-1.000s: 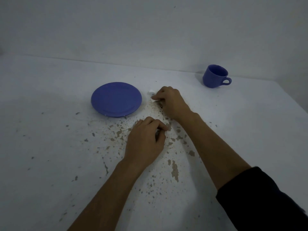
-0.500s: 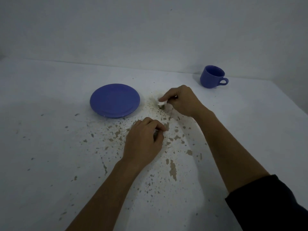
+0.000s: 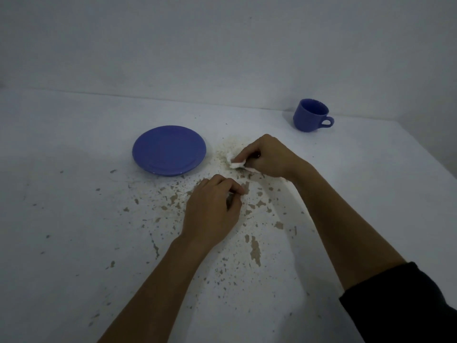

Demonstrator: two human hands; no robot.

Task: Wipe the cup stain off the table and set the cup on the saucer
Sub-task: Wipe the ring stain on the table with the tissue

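A blue saucer [image 3: 169, 150] lies empty on the white table [image 3: 74, 219]. A blue cup [image 3: 311, 115] stands upright at the back right, handle pointing right. My right hand [image 3: 268, 155] pinches a small white tissue [image 3: 235, 161] and presses it on a brownish speckled stain [image 3: 226, 149] just right of the saucer. My left hand [image 3: 212, 209] rests on the table in front of it, fingers curled closed; I cannot see anything in it.
Many brown flecks and chipped patches [image 3: 254, 248] are scattered over the table's middle and front. A pale wall [image 3: 222, 45] rises right behind the table. The table's right edge [image 3: 425, 157] runs diagonally behind the cup.
My right hand with the tissue has slid right and slightly toward me across the stain, then back a little left. The left hand has stayed in place.
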